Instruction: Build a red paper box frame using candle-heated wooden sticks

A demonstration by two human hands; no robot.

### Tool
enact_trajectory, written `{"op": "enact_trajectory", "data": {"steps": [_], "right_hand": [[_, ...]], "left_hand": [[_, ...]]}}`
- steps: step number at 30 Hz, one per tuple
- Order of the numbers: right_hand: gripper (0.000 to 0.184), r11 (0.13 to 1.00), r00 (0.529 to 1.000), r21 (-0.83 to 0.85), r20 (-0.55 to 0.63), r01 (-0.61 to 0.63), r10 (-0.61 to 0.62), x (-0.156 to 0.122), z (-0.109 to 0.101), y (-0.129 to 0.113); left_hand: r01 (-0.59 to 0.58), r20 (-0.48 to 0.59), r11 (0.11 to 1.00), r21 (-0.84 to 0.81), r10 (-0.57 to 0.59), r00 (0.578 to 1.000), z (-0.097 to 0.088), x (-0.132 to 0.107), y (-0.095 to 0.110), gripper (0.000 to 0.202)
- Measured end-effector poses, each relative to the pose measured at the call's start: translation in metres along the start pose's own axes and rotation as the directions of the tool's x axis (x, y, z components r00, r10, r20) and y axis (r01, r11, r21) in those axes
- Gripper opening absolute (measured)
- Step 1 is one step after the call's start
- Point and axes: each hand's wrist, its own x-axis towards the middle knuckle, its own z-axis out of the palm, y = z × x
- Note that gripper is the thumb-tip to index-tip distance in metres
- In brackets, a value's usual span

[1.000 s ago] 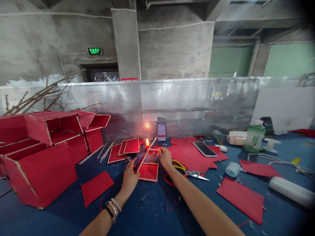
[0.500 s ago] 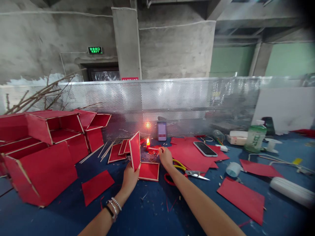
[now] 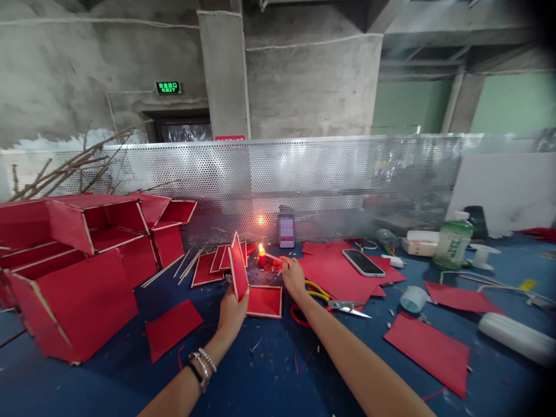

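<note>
On the desk (image 3: 260, 370), a red framed panel (image 3: 238, 273) is held upright, seemingly for steadiness, above the left hand (image 3: 233, 310), its fingers closed around the lower edge; a flat panel (image 3: 264, 302) lies beside. Toward the lit candle (image 3: 262, 258), a thin pale stick (image 3: 273, 258) is pointed, pinched in the right hand's (image 3: 294, 278) fingertips, apparently for warming.

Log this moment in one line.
left hand: holds panel | right hand: holds stick near candle | candle: lit | scissors: on table
</note>
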Motion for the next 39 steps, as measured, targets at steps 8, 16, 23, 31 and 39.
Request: {"op": "enact_trajectory", "data": {"steps": [8,16,23,31,39], "right_hand": [[0.034,0.998,0.998,0.041,0.032,0.051,-0.052,0.001,-0.001,0.001],[0.029,0.994,0.994,0.024,0.020,0.108,-0.109,0.000,-0.010,-0.007],[0.035,0.972,0.971,-0.002,0.053,0.234,-0.234,0.000,-0.003,-0.006],[0.034,0.969,0.966,0.014,0.073,0.248,-0.248,0.000,0.003,-0.001],[0.038,0.957,0.956,0.022,0.024,0.290,-0.291,0.002,0.004,0.002]], "left_hand": [[-0.095,-0.022,0.974,-0.207,0.093,0.995,-0.002,-0.006,0.002,0.045],[-0.020,0.001,0.955,-0.297,0.021,1.000,0.003,-0.004,-0.008,0.044],[-0.024,0.003,0.966,-0.256,0.025,1.000,0.002,-0.006,-0.001,0.044],[-0.049,-0.021,0.963,-0.265,0.045,0.999,0.003,-0.006,-0.003,0.046],[0.012,0.017,0.955,-0.297,-0.007,1.000,0.001,-0.010,0.007,0.048]]}}
